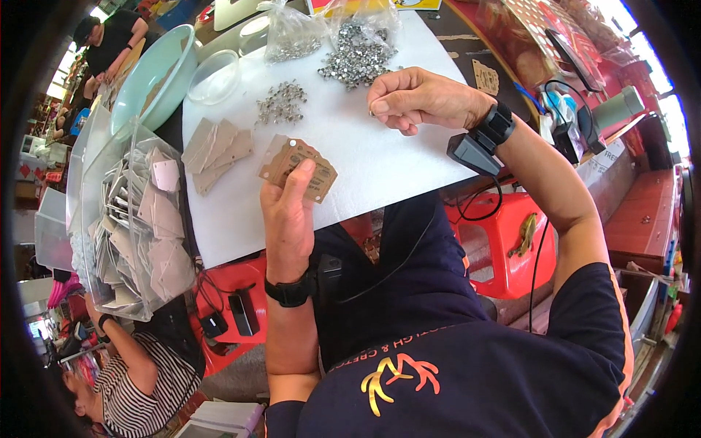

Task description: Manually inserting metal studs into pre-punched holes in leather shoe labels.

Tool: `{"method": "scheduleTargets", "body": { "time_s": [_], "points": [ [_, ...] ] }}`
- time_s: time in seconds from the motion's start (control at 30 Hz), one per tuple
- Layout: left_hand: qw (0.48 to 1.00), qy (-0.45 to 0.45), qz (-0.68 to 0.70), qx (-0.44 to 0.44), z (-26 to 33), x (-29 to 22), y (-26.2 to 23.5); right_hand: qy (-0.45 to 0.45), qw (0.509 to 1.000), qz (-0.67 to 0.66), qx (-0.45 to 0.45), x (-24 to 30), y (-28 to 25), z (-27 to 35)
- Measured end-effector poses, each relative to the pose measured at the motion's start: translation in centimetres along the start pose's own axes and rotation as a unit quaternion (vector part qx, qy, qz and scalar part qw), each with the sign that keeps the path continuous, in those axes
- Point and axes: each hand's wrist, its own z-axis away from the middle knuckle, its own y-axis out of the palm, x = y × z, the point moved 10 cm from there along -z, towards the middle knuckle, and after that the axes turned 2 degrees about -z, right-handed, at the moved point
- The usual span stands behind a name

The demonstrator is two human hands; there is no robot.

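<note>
right hand (409, 98) pinch hides tiny part

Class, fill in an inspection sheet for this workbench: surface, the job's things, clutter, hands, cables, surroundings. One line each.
Surface: white foam sheet over a table.
Job's things: brown card tags fanned in the left hand; loose card tags lying flat; small heap of metal eyelets.
Clutter: larger eyelet heap, clear bag of eyelets, clear round lid, green bowl, clear bin of tags.
Hands: left hand grips the tags; right hand pinches something tiny, likely an eyelet.
Cables: black cable hanging from the right wrist device.
Surroundings: red stools; other people at left.
</note>
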Motion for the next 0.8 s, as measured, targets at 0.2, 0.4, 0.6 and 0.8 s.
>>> {"method": "scheduleTargets", "body": {
  "time_s": [0.2, 0.4, 0.6, 0.8],
  "points": [
    [1.000, -0.002, -0.009, 0.001, 0.2, -0.1, 0.2, 0.047, 0.993, 0.104, -0.017, -0.8, -0.5, -0.4],
    [1.000, 0.000, -0.016, 0.004, 0.2, -0.1, 0.2, -0.135, 0.855, 0.492, -0.094, 1.1, -1.3, -0.7],
    [1.000, 0.001, -0.018, 0.000, 0.3, -0.1, 0.0, -0.173, 0.774, 0.599, -0.111, 1.7, 0.6, 0.3],
    [1.000, 0.010, -0.013, 0.013, 0.2, -0.2, 0.3, -0.067, 0.848, 0.518, -0.086, 0.3, -1.1, -0.6]
  ]
}}
